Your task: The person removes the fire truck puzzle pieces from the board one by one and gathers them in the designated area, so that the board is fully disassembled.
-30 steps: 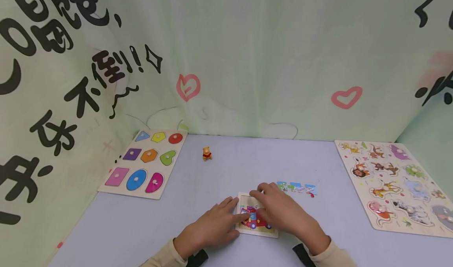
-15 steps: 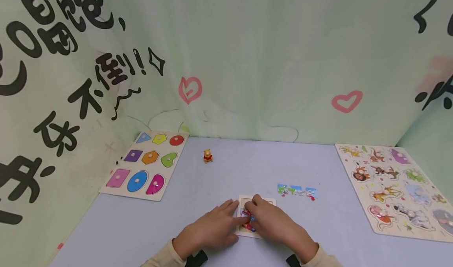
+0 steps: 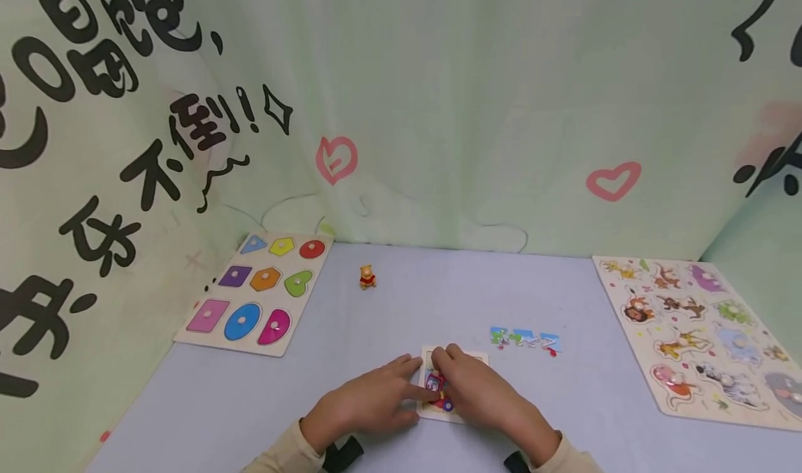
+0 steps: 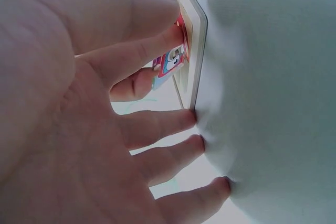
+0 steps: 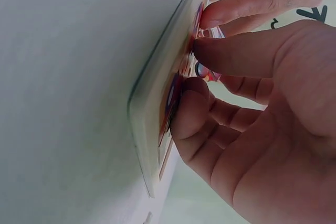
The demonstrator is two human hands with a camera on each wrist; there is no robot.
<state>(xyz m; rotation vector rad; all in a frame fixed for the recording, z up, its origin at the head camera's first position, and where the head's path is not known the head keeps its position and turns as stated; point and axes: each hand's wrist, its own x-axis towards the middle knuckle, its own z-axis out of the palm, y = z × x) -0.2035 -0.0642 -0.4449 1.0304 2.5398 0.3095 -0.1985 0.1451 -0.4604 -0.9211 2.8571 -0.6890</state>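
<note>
A small wooden puzzle board (image 3: 479, 356) with a red vehicle picture lies on the table between both hands. My left hand (image 3: 376, 398) rests at its left edge with fingers extended, the index fingertip on the picture. My right hand (image 3: 482, 389) bends over the board and hides most of its right half. In the left wrist view, its curled fingers pinch a jigsaw piece (image 4: 171, 61) with a cartoon face, which stands tilted up from the board. The right wrist view shows the right thumb and a bent finger down at the picture's surface.
Several blue-topped jigsaw pieces (image 3: 525, 337) lie in a row behind the right hand. A shape puzzle (image 3: 255, 311) is at the left, an animal puzzle (image 3: 645, 382) at the right. A small bear figure (image 3: 367, 276) stands farther back, before a printed green curtain (image 3: 464, 125).
The right hand has shifted left across the board and its fingers now bend over the picture's upper left. A piece there has tilted up. The left hand stays nearly in place.
</note>
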